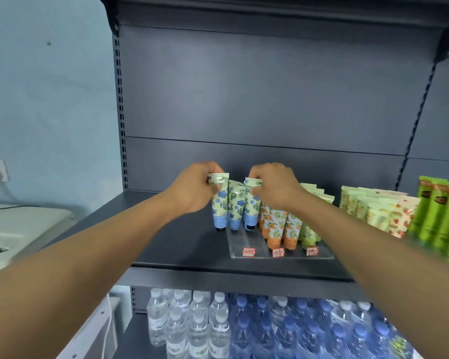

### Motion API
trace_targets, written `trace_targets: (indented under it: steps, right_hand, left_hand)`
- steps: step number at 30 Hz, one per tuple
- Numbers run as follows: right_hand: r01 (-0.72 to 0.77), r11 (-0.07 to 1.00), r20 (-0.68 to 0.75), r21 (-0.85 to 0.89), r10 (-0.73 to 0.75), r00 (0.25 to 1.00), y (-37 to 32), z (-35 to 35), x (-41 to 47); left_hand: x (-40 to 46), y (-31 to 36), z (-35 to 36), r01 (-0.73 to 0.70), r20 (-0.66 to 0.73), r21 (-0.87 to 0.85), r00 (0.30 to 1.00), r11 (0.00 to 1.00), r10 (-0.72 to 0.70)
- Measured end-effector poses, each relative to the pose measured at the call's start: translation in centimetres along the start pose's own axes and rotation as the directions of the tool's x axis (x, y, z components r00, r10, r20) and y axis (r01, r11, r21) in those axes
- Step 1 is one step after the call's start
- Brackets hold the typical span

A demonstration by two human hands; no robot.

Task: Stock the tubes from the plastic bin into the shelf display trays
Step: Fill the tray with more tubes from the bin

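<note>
Pinching blue tube tops, left hand (195, 189) and right hand (274, 186) fingers clamp tubes (234, 203) upright in clear tray (246, 242).

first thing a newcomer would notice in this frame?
Two bare hands meet at the middle of the dark shelf: the left hand and right hand each pinch the top of a blue-flowered tube standing at the left end of a clear display tray. Rows of orange-patterned tubes and bright green tubes fill the shelf to the right. Below, water bottles pack the lower shelf.
</note>
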State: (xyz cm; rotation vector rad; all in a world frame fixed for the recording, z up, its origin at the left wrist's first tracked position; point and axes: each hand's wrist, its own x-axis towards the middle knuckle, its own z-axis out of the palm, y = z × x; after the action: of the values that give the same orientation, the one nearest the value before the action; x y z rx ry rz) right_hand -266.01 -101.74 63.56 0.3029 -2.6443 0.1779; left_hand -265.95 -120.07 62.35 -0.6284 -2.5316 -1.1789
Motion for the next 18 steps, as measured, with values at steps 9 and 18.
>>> trace_targets:
  steps: [9, 18]
  right_hand:
    - [-0.047, 0.982, 0.065, -0.181, 0.060, 0.996, -0.4, 1.8, 0.2]
    - [-0.070, 0.990, 0.120, -0.126, 0.086, 0.989, 0.4, 1.4, 0.3]
  left_hand:
    - [0.8, -1.1, 0.0, -0.014, 0.027, -0.030, 1.000, 0.999, 0.015]
    - [1.9, -0.7, 1.4, -0.043, 0.052, -0.050, 0.998, 0.998, 0.046]
